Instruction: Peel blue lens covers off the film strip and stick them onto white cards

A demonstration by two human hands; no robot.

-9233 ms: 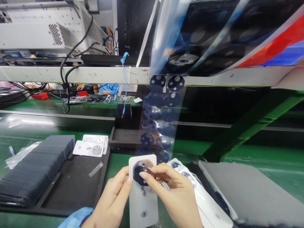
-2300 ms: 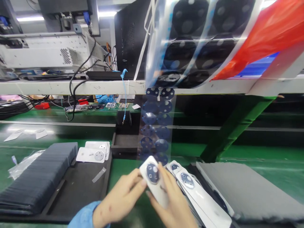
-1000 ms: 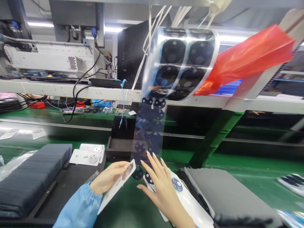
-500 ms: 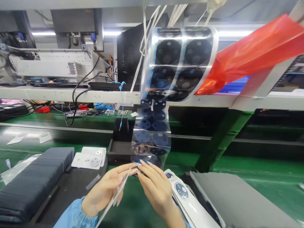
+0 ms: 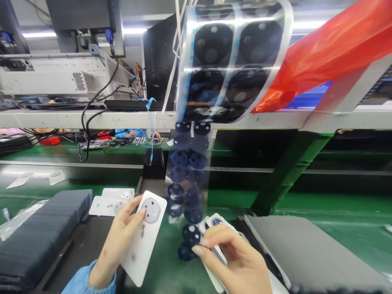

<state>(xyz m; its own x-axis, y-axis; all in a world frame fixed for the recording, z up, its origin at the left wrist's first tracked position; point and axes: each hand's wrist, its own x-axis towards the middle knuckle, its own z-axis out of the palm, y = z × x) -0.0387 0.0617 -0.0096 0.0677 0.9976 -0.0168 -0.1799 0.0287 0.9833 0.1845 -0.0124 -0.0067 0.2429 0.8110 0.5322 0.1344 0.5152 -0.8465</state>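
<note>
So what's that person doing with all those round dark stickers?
A person is at a green workbench. Their left hand holds a white phone back cover with a round camera spot near its top. Their right hand pinches a dark round sticker at the bottom of a clear film strip that hangs down from a big roll. More white covers lie on a black tray to the left.

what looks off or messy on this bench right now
Nothing looks damaged or spilled. The left hand holds a white back cover; the right hand pinches a dark film piece from the hanging strip.
</note>
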